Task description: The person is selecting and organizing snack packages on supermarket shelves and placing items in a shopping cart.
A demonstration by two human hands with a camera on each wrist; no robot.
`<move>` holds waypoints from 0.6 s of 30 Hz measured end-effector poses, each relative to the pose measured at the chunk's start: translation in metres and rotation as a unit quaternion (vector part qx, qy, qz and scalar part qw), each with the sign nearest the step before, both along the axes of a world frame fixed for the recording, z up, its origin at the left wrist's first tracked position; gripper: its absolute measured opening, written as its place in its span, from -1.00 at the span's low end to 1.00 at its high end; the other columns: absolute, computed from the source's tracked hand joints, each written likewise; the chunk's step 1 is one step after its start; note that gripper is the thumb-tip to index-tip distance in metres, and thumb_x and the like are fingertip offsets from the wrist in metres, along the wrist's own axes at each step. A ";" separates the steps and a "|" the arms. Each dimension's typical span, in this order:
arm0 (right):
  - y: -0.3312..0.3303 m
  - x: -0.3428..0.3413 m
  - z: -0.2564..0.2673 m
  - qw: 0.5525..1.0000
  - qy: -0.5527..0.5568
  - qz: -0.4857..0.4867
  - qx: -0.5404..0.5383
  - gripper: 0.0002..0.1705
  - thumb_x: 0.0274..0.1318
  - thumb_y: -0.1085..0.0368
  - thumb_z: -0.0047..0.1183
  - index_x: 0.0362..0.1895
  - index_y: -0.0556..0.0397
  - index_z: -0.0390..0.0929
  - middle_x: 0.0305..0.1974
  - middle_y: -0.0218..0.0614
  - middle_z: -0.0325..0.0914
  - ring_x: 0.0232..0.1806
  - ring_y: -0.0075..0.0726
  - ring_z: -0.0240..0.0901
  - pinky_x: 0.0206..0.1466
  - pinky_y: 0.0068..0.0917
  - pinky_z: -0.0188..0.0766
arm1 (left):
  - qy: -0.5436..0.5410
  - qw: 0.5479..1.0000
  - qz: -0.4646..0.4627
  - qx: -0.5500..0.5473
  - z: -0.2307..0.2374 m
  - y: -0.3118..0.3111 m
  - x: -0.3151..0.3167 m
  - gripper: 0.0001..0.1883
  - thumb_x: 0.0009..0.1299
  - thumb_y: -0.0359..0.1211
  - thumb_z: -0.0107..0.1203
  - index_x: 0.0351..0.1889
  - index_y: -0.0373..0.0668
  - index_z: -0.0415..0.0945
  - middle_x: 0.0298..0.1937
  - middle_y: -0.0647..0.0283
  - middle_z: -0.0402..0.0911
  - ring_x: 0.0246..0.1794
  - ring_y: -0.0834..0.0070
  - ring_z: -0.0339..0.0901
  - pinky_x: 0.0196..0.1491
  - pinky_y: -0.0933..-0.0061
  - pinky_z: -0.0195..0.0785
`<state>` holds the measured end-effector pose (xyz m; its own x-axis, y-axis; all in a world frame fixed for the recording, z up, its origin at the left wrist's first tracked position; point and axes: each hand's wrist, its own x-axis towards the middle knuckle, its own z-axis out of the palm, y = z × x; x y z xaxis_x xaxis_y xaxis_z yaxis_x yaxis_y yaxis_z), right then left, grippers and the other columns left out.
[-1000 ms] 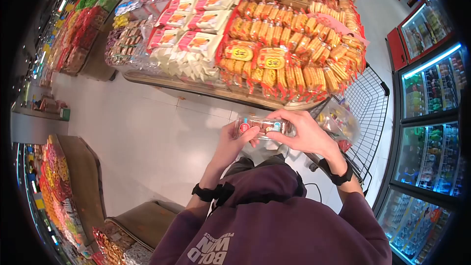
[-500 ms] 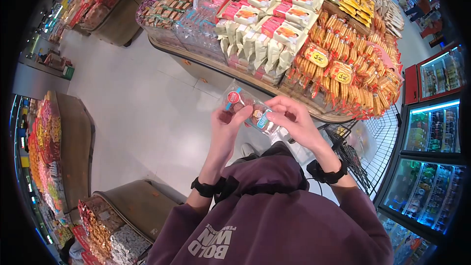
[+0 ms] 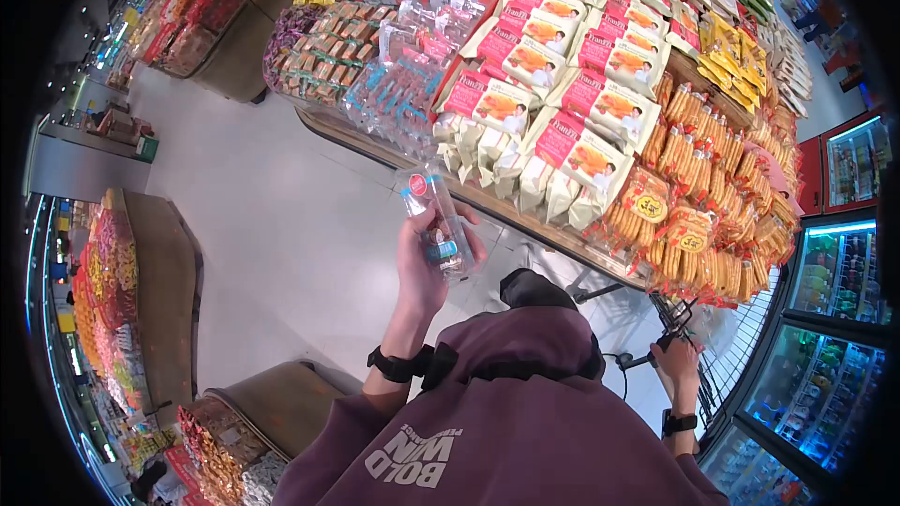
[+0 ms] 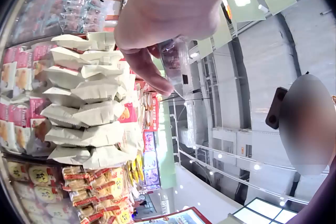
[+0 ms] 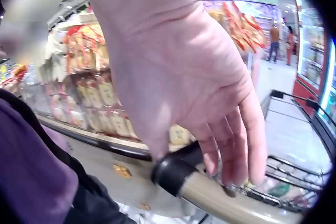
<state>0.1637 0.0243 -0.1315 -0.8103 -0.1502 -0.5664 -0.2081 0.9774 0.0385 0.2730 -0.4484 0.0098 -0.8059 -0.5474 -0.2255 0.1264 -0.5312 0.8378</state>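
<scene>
A clear plastic snack pack [image 3: 439, 225] with a round red label and a blue label is tilted upright in front of the body in the head view. My left hand [image 3: 420, 272] grips it, thumb on the near face and fingertips round the far side. Part of the pack shows below the palm in the left wrist view, the rest hidden by the hand. Down at the right, my right hand [image 3: 677, 364] is at the shopping cart [image 3: 748, 323]. In the right wrist view its fingers reach down, nearly straight, over the cart handle [image 5: 226, 200], with nothing picked up.
A display stand ahead holds white-and-pink snack bags [image 3: 586, 155], orange biscuit packs [image 3: 647, 206] and blue-tinted packets [image 3: 394, 98]. Lit fridges [image 3: 816, 365] line the right side. Brown display bins [image 3: 155, 290] stand at the left, with pale floor [image 3: 281, 253] between.
Both hands held the pack earlier; the right hand has let go and moved down right to the cart handle. The left hand turned the pack more upright. The view has swung right to left across the stand.
</scene>
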 end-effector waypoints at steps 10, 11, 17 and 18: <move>0.031 -0.004 -0.055 0.952 -0.154 -0.246 -0.095 -0.31 0.21 -0.24 0.12 -0.43 0.25 0.70 -0.58 -0.14 0.66 -0.54 -0.26 0.65 -0.38 -0.33 0.54 | -0.080 0.988 0.020 -0.130 0.008 -0.076 -0.046 -0.56 0.58 -0.20 -0.02 0.28 -0.28 0.29 -0.11 0.07 0.63 -0.45 0.34 0.68 -0.64 0.51 0.35; 0.033 0.003 -0.058 0.945 -0.138 -0.265 -0.131 -0.34 0.21 -0.21 0.13 -0.47 0.23 0.69 -0.60 -0.16 0.66 -0.56 -0.30 0.63 -0.41 -0.33 0.50 | -0.082 0.989 0.025 -0.117 0.003 -0.084 -0.047 -0.56 0.59 -0.18 -0.03 0.28 -0.28 0.30 -0.12 0.08 0.63 -0.45 0.35 0.68 -0.64 0.51 0.34; 0.032 0.041 -0.075 0.947 0.011 -0.286 -0.147 -0.49 0.06 -0.02 0.18 -0.64 0.20 0.62 -0.67 -0.15 0.58 -0.52 -0.05 0.63 -0.29 -0.16 0.50 | -0.104 0.990 0.039 -0.088 -0.008 -0.148 -0.055 -0.53 0.66 -0.07 -0.16 0.22 -0.29 0.43 -0.26 0.15 0.65 -0.51 0.40 0.67 -0.70 0.58 0.25; 0.024 0.041 -0.070 0.944 0.018 -0.296 -0.142 -0.50 0.04 -0.02 0.17 -0.64 0.21 0.62 -0.67 -0.15 0.58 -0.53 -0.04 0.63 -0.30 -0.15 0.50 | -0.124 0.986 0.048 -0.103 -0.007 -0.164 -0.055 -0.51 0.64 -0.03 -0.13 0.18 -0.29 0.47 -0.32 0.17 0.66 -0.54 0.41 0.67 -0.72 0.59 0.22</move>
